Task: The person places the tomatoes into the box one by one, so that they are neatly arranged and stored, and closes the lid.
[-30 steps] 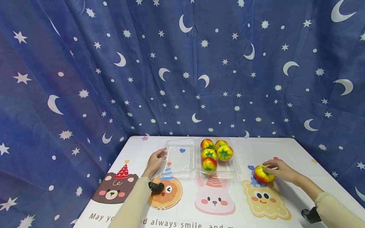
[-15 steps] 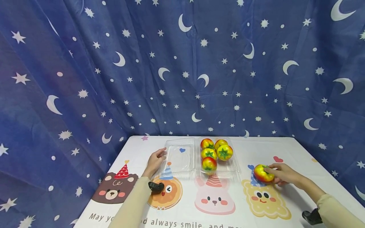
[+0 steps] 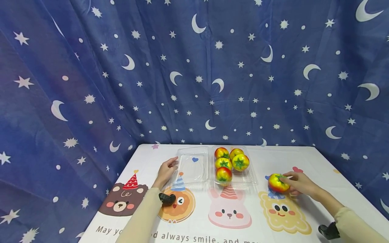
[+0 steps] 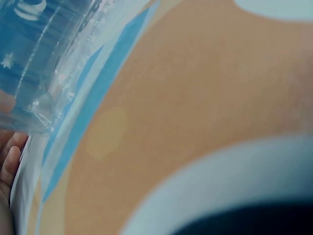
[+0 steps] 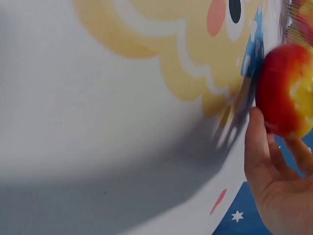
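Note:
In the head view, my right hand (image 3: 301,184) grips a red-and-yellow fruit (image 3: 278,183) with a green star-shaped leafy top, at the right of the table. The right wrist view shows the fruit (image 5: 283,90) between thumb and fingers, close over the tablecloth. On the left, my left hand (image 3: 165,172) holds the left edge of the clear plastic lid (image 3: 192,177). Its fingers (image 4: 11,164) show just under the plastic in the left wrist view. Joined to the lid is a clear tray (image 3: 247,179) in which several similar fruits (image 3: 223,163) sit.
A white tablecloth (image 3: 200,202) printed with cartoon faces covers the table. Behind it hangs a blue curtain (image 3: 194,84) with moons and stars. A black wrist device (image 3: 167,199) sits at the left sleeve, another (image 3: 329,231) at the right.
My right hand's hold on the fruit has shifted, and hand and fruit have moved slightly up and left. The left hand, lid and tray have stayed put.

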`<action>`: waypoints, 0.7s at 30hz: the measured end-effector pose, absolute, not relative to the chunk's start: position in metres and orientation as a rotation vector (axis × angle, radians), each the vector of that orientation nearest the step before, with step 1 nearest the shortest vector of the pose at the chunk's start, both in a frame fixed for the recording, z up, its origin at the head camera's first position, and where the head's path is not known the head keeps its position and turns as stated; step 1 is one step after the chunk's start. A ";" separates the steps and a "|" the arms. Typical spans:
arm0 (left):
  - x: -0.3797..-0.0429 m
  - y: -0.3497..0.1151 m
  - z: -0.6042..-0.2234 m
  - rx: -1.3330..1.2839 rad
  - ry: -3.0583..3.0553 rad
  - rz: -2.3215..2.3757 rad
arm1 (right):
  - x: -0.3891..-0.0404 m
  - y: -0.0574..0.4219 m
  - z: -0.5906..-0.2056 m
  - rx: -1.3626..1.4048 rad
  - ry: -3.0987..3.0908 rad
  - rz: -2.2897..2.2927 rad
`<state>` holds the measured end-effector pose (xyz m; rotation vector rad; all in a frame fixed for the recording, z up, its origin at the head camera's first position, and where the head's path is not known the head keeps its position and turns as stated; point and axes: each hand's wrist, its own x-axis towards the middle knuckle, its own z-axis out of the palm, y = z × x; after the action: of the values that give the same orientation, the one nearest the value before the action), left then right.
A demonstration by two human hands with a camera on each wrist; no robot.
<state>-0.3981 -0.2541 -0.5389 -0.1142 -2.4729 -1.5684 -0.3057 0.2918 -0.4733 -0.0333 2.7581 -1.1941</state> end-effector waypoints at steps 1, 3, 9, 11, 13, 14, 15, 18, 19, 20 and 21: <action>-0.398 -0.254 -0.539 -0.114 -2.475 -1.569 | -0.306 0.290 -0.473 -0.022 2.777 -1.189; -0.398 -0.254 -0.539 -0.114 -2.476 -1.573 | -0.308 0.288 -0.471 0.010 2.813 -1.183; -0.397 -0.254 -0.538 -0.107 -2.472 -1.587 | -0.316 0.273 -0.456 -0.005 2.835 -1.253; -0.397 -0.254 -0.539 -0.108 -2.476 -1.584 | -0.318 0.264 -0.449 -0.053 2.848 -1.272; -0.397 -0.254 -0.540 -0.116 -2.480 -1.569 | -0.321 0.254 -0.442 -0.106 2.873 -1.283; -0.396 -0.253 -0.539 -0.115 -2.479 -1.571 | -0.323 0.248 -0.439 -0.125 2.883 -1.288; -0.397 -0.253 -0.540 -0.122 -2.479 -1.563 | -0.325 0.243 -0.437 -0.143 2.890 -1.297; -0.396 -0.253 -0.537 -0.122 -2.478 -1.560 | -0.331 0.227 -0.431 -0.174 2.908 -1.301; -0.395 -0.253 -0.537 -0.120 -2.477 -1.560 | -0.332 0.222 -0.429 -0.186 2.911 -1.305; -0.395 -0.253 -0.536 -0.118 -2.477 -1.559 | -0.333 0.217 -0.427 -0.208 2.912 -1.308; -0.395 -0.253 -0.535 -0.116 -2.479 -1.555 | -0.334 0.213 -0.426 -0.232 2.915 -1.309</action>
<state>-0.3947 -0.2528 -0.5353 -0.1164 -2.4790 -1.5545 -0.3339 0.2130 -0.4255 -0.2316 2.9148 -1.3088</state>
